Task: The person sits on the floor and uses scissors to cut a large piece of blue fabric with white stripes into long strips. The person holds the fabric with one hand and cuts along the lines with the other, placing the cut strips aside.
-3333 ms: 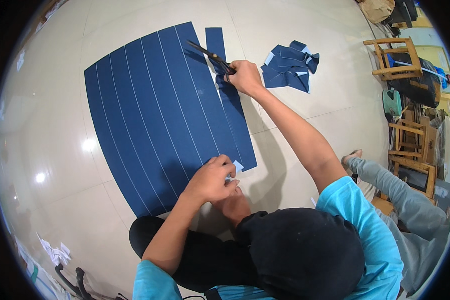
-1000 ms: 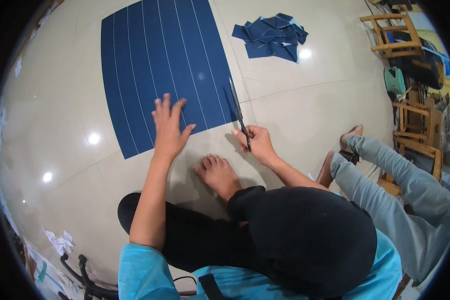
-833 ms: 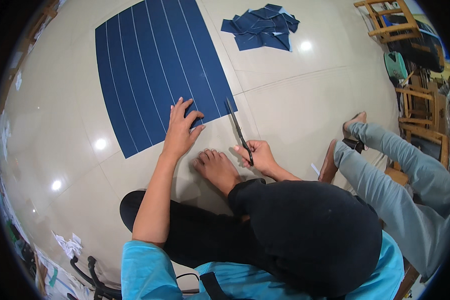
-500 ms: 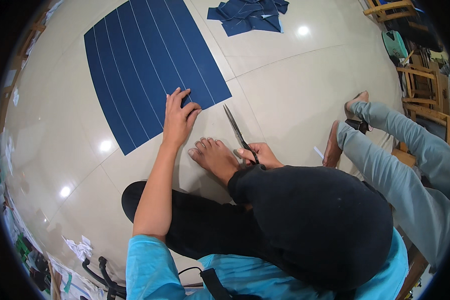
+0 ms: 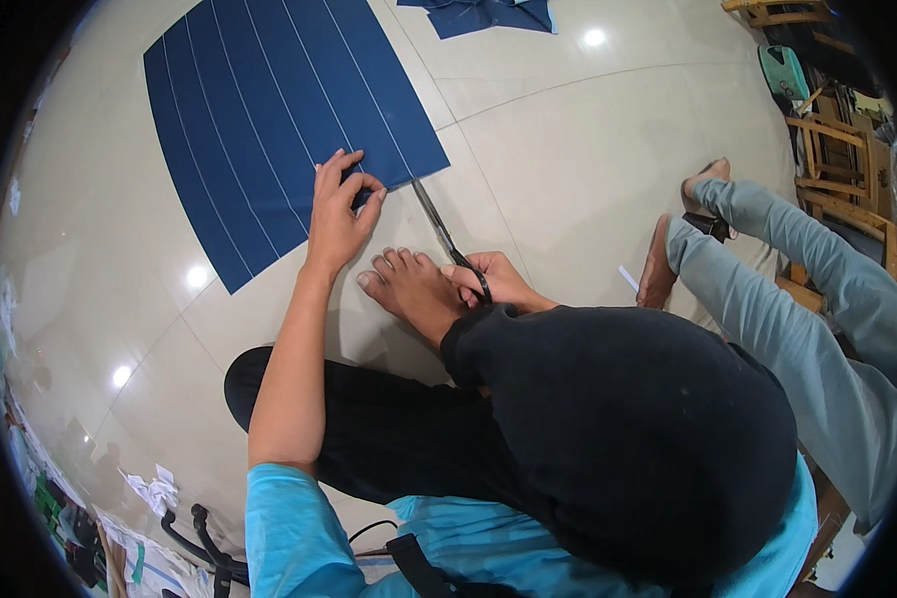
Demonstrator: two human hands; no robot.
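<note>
Down on a shiny tiled floor [image 5: 588, 169] here, lamps glinting off it. Taking our bearings from the cloth [image 5: 269, 120], a dark blue sheet ruled with white lines: nearest us, well short of it, a blue sleeve [image 5: 289, 528] and the broad black trousers [image 5: 618, 429] fill the bottom of the view. Left of those, on the near side of the cloth, there's a black chair base [image 5: 204, 550] with white scraps [image 5: 154, 488] beside it. A bare foot [image 5: 409, 289] is planted just short of the cloth's near edge. Well to the right of the cloth, a co-worker's grey legs [image 5: 797, 269], feet bare, and past them wooden stools [image 5: 837, 149] and a green bag [image 5: 782, 72] along the side of the room. Out beyond the cloth and to its right, a pile of blue offcuts [image 5: 488, 15], cut off by the top of the view.

Now the hands! The right hand [image 5: 493, 282], closed round the handles of the scissors [image 5: 439, 224], sits short of the cloth beside the foot; the blades point away, tips right at the near edge by the rightmost line. Left hand [image 5: 341, 221] on that same edge, left of the tips, fingers curled, thumb close to forefinger; whether cloth is pinched between them, I can't tell. The cloth itself lies flat, stretching away beyond both hands.
</note>
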